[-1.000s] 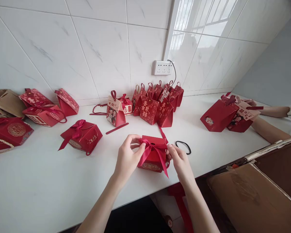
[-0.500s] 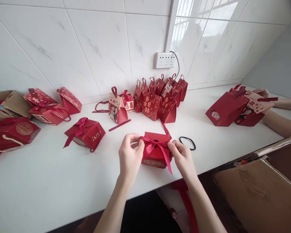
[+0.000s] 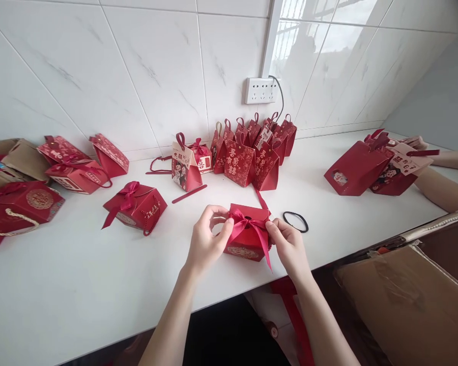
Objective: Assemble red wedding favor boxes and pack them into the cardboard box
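In front of me on the white table stands a red gift box (image 3: 248,251) with a round gold print on its front. A pink-red ribbon (image 3: 256,230) is tied in a bow across its top, one tail hanging down the front. My left hand (image 3: 212,235) pinches the bow's left loop between thumb and fingers. On the other side, my right hand (image 3: 288,243) has its thumb and fingers closed on the ribbon's right loop. A black elastic band (image 3: 295,221) lies just beyond my right hand. To the left sits a finished-looking red box (image 3: 135,206) with its own bow and cord handle.
Several small red gift bags (image 3: 239,162) stand by the wall below a socket (image 3: 262,91). More red boxes (image 3: 25,208) and a brown carton (image 3: 21,160) are at the left. Another person's arms (image 3: 442,188) reach beside red bags (image 3: 356,168) at right.
My left hand has shifted slightly right, with its thumb now further over the bow's left loop. My right hand keeps its pinch, and the view has moved a little.
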Motion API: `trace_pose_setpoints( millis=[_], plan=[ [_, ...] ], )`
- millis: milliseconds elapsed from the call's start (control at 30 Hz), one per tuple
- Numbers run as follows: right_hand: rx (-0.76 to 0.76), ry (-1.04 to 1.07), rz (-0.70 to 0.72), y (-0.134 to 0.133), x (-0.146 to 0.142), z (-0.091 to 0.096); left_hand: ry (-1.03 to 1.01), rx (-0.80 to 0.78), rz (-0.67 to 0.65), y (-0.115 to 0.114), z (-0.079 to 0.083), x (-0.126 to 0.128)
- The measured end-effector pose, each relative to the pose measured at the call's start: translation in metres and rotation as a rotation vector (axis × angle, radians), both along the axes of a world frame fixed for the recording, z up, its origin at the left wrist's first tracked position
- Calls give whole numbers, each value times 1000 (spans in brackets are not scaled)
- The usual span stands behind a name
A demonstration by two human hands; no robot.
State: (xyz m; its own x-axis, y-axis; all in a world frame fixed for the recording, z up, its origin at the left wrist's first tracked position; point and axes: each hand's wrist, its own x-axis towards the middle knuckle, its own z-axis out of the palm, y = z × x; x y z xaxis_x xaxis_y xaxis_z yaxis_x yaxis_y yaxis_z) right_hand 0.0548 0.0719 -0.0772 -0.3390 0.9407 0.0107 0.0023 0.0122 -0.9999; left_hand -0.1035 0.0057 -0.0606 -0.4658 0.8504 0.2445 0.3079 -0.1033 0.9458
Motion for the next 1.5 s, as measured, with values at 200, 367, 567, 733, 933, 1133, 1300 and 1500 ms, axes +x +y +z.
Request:
trace_pose_setpoints(
  millis=[200,367,567,733,933,1133,1300,1500],
  plan=[
    [-14,-4,5,0,1,0,33,-59,-81,3,9,-9],
    [-19,8,12,-2,1,2,89,-63,40,5,13,-8],
    [-41,31,22,-1,1,2,188,-1,14,8,9,-8],
    [-49,42,31,1,2,2,209,-7,-39,13,18,-12],
    [-42,31,31,0,2,3,191,-159,-103,14,24,-14],
    [-19,8,43,1,3,-1,72,-93,-37,3,16,-18],
    [-2,-16,72,6,6,-3,37,-230,-377,0,29,-33],
    [-7,-12,82,7,7,-2,-2,-356,-685,16,48,-48]
  ],
)
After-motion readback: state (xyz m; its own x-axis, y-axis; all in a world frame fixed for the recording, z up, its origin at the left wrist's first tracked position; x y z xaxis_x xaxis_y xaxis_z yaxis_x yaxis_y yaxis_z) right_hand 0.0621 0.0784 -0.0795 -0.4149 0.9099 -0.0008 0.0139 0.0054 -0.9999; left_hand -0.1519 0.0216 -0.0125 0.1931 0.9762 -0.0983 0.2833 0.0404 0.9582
